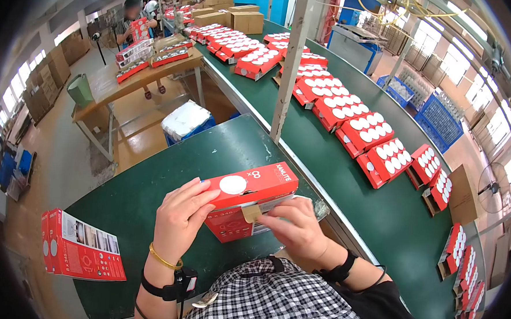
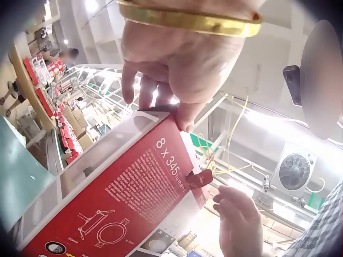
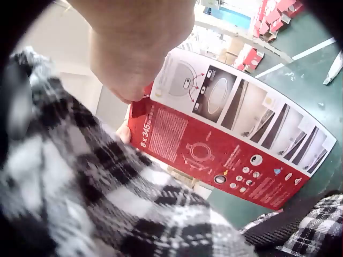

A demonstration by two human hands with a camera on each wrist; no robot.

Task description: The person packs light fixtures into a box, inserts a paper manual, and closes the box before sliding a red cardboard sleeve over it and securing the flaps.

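A red carton (image 1: 248,188) printed "XANLITE" stands on the green table in front of me. My left hand (image 1: 180,210) rests on one end of its narrow upper side, the fingers laid over the top and the thumb along the edge. A small flap (image 1: 251,213), tan inside and red outside, sticks out from the carton's edge. My right hand (image 1: 298,226) has its fingertips right at this flap, and I cannot tell whether they pinch it. In the left wrist view the flap (image 2: 199,179) shows just beside the right hand (image 2: 238,222).
Two more red cartons (image 1: 83,246) stand at the table's left. A green conveyor (image 1: 324,163) on the right carries several red cartons with white circles (image 1: 385,160). A metal post (image 1: 289,69) rises at the conveyor's near edge. Another person (image 1: 129,26) works at a wooden table (image 1: 112,88).
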